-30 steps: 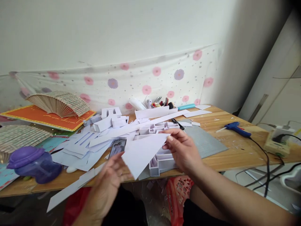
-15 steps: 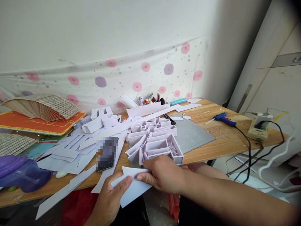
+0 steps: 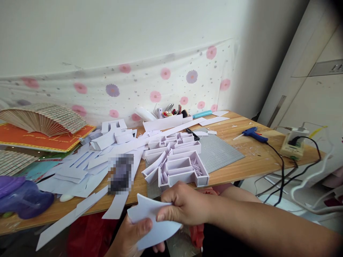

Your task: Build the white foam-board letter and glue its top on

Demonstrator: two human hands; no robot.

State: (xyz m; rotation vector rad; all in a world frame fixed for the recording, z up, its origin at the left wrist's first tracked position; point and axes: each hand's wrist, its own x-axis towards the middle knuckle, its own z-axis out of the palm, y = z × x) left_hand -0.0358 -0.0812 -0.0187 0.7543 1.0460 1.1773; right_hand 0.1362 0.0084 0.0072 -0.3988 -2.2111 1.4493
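A white sheet of card (image 3: 158, 223) with a notched, curved outline is held in front of the table edge. My left hand (image 3: 131, 232) grips its lower left part, thumb on the face and fingers behind. My right hand (image 3: 182, 205) pinches the upper right edge between thumb and curled fingers. Just beyond, on the table, stands a white compartment box (image 3: 179, 177) with small offcuts in one section. White cut strips and pieces (image 3: 72, 175) lie heaped to the left, beside a blurred dark object (image 3: 120, 175).
A grey cutting mat (image 3: 219, 151) lies right of the boxes. Farther right are a blue glue gun (image 3: 254, 134) and a power strip (image 3: 292, 148) with trailing cords. Folding fans (image 3: 43, 117) and a purple object (image 3: 21, 196) are at left. A red bag (image 3: 88, 235) hangs below the table.
The card has been turned and lowered slightly, so more of its face and its curved lower edge show. Both hands still hold it; my left hand has moved down.
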